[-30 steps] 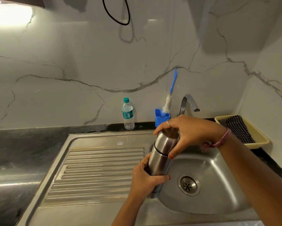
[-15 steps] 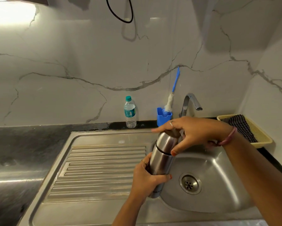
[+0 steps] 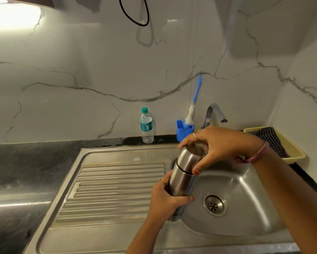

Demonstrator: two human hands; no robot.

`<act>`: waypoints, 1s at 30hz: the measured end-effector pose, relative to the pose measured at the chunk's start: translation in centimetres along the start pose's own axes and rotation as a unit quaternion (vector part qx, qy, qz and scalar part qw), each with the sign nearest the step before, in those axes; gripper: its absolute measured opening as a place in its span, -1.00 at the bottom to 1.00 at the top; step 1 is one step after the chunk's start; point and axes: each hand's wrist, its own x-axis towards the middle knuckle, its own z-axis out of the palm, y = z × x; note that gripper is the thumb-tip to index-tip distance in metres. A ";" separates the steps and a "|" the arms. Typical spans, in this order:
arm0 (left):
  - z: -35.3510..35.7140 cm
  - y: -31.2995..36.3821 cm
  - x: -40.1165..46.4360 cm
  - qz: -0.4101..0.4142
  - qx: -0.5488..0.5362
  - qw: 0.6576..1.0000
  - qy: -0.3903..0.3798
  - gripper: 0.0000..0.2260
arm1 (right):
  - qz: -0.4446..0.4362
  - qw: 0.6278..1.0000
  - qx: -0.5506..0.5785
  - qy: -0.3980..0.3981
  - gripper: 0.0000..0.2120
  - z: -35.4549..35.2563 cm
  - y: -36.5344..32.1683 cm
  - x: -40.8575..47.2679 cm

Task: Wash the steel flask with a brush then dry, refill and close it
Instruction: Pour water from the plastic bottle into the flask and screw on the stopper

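Observation:
A steel flask [image 3: 183,177] is held tilted over the left rim of the sink bowl [image 3: 245,208]. My left hand [image 3: 166,200] grips its lower body. My right hand [image 3: 216,145] curls over the flask's steel cap [image 3: 189,158], thumb on the seam and fingers round the top. A bottle brush [image 3: 194,105] with a blue handle and white bristles stands in a blue holder [image 3: 183,132] by the wall. A plastic water bottle [image 3: 146,126] with a green cap stands on the counter to its left.
A steel tap [image 3: 214,113] rises behind the bowl. The ribbed drainboard [image 3: 113,189] lies left of the bowl, with the drain [image 3: 214,205] at the bowl's bottom. A yellow tray [image 3: 293,156] with a dark checked cloth [image 3: 271,141] sits at the right. Dark countertop [image 3: 25,171] spreads left.
My right hand has shifted its grip round the cap, the thumb sliding down to the seam. The flask and left hand stay almost in place.

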 end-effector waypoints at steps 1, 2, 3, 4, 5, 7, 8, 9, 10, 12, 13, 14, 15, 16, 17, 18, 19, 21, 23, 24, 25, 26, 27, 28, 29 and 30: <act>0.0 0.0 0.0 -0.002 0.002 1.000 0.000 -0.43 | 0.021 0.999 -0.025 0.032 -0.40 0.3 -0.3 0.1; 0.1 -0.1 -0.1 -0.005 0.002 1.000 0.002 -0.43 | 0.041 0.996 -0.055 0.053 -0.35 0.6 -0.5 0.3; 0.1 -0.2 -0.2 -0.009 0.000 1.000 0.003 -0.43 | 0.056 0.994 -0.072 0.054 -0.29 0.9 -0.4 0.4; 0.1 -0.2 -0.2 -0.011 -0.004 1.000 0.004 -0.43 | 0.063 0.995 -0.062 0.038 -0.26 1.0 -0.2 0.4; 0.1 -0.2 -0.3 -0.011 -0.007 1.000 0.003 -0.43 | 0.062 0.998 -0.025 0.007 -0.24 0.9 -0.1 0.3; 0.0 -0.3 -0.3 -0.008 -0.009 1.000 -0.001 -0.43 | 0.039 0.997 0.035 -0.065 -0.18 0.4 0.2 0.1; -0.1 -0.3 -0.3 -0.007 -0.009 1.000 -0.001 -0.43 | 0.023 0.996 0.033 -0.081 -0.17 0.2 0.4 0.0; -0.2 -0.3 -0.3 -0.008 -0.009 1.000 -0.001 -0.42 | 0.011 0.997 0.030 -0.074 -0.22 0.1 0.5 -0.1; -0.2 -0.3 -0.4 -0.010 -0.011 1.000 0.000 -0.42 | 0.011 0.998 0.028 -0.048 -0.32 0.2 0.5 -0.1; -0.2 -0.4 -0.4 -0.024 -0.028 0.999 0.010 -0.42 | 0.034 0.999 -0.007 0.014 -0.56 0.7 0.2 -0.1; -0.3 -0.4 -0.4 -0.035 -0.042 0.998 0.019 -0.43 | 0.043 0.998 -0.033 0.029 -0.62 1.0 0.1 -0.1; -0.5 -0.5 -0.4 -0.044 -0.055 0.997 0.024 -0.44 | 0.046 0.998 -0.045 0.028 -0.61 1.4 0.1 -0.1; -0.6 -0.5 -0.4 -0.049 -0.065 0.996 0.025 -0.45 | 0.047 0.998 -0.040 0.015 -0.60 1.9 0.1 -0.1; -0.8 -0.4 -0.3 -0.048 -0.069 0.996 0.021 -0.46 | 0.049 0.998 -0.029 -0.002 -0.58 2.1 0.2 -0.1; -1.0 -0.4 -0.3 -0.042 -0.068 0.997 0.016 -0.45 | 0.055 0.998 -0.016 -0.011 -0.54 2.2 0.2 -0.3; -1.2 -0.3 -0.2 -0.037 -0.062 0.997 0.013 -0.44 | 0.064 0.998 0.002 0.000 -0.50 2.1 0.3 -0.4; -1.3 -0.2 -0.1 -0.033 -0.055 0.998 0.013 -0.42 | 0.068 0.997 0.035 0.025 -0.46 1.8 0.6 -0.4; -1.5 -0.1 0.0 -0.028 -0.043 0.999 0.010 -0.38 | 0.052 0.986 0.150 0.054 -0.36 1.2 1.2 -0.3; -1.5 0.0 0.1 -0.023 -0.033 0.999 -0.008 -0.38 | -0.005 0.965 0.260 -0.002 -0.09 1.0 1.9 0.1; -1.4 0.0 0.1 -0.022 -0.029 0.999 -0.020 -0.38 | -0.038 0.954 0.294 -0.045 0.01 1.2 2.2 0.6; -1.4 0.1 0.1 -0.020 -0.028 0.999 -0.035 -0.39 | -0.070 0.944 0.313 -0.081 0.06 1.6 2.4 1.1; -1.5 0.3 0.1 -0.017 -0.028 0.998 -0.050 -0.40 | -0.100 0.935 0.323 -0.107 0.06 2.2 2.2 1.7; -1.5 0.4 0.1 -0.015 -0.027 0.997 -0.066 -0.42 | -0.124 0.926 0.336 -0.122 0.04 2.8 2.0 2.4; -1.5 0.6 0.0 -0.012 -0.028 0.996 -0.078 -0.45 | -0.143 0.914 0.357 -0.128 -0.01 3.4 1.8 2.8; -1.5 0.8 -0.1 -0.010 -0.033 0.996 -0.085 -0.48 | -0.159 0.902 0.384 -0.120 -0.09 4.1 1.6 3.1; -1.4 0.9 -0.1 -0.010 -0.039 0.995 -0.087 -0.50 | -0.166 0.892 0.411 -0.091 -0.20 4.7 1.3 3.2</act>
